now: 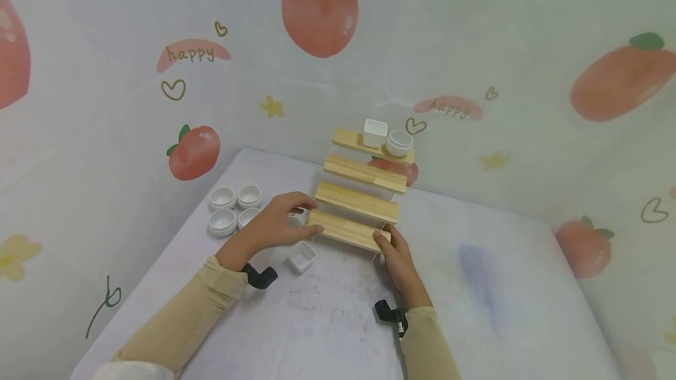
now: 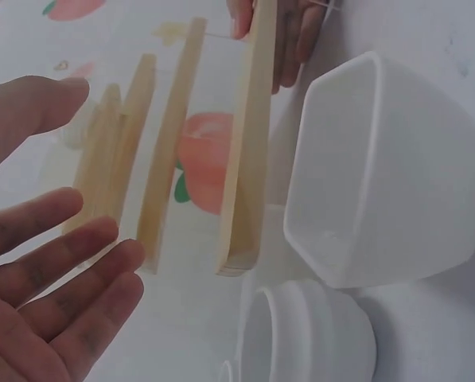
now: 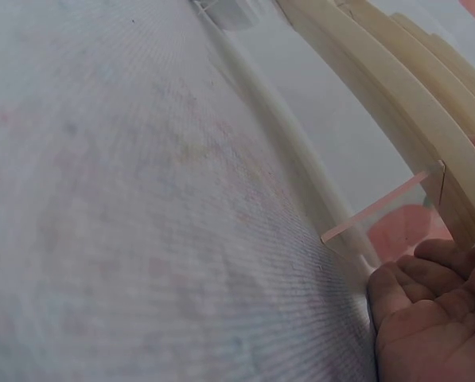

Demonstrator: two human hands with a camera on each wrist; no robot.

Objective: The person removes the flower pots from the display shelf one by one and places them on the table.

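Note:
A stepped display rack with wooden planks [image 1: 355, 232] stands on the table, with a clear side panel [image 3: 384, 205] under its right end. My right hand [image 1: 401, 260] grips the right end of the lowest plank, thumb on top and fingers lower down by the panel. At the left end, my left hand [image 1: 274, 223] has its thumb and fingers spread apart, with nothing held. On the top plank sit a white square cup [image 1: 375, 133] and a white round bowl [image 1: 399, 143]. Another square cup [image 2: 420, 175] stands on the table below the left hand, beside a round bowl [image 2: 325, 334].
Several white round bowls [image 1: 222, 221] are grouped on the table left of the rack, partly hidden by my left hand. A printed cloth backdrop [image 1: 369, 75] with fruit pictures rises behind and at both sides of the white tabletop [image 1: 507, 286].

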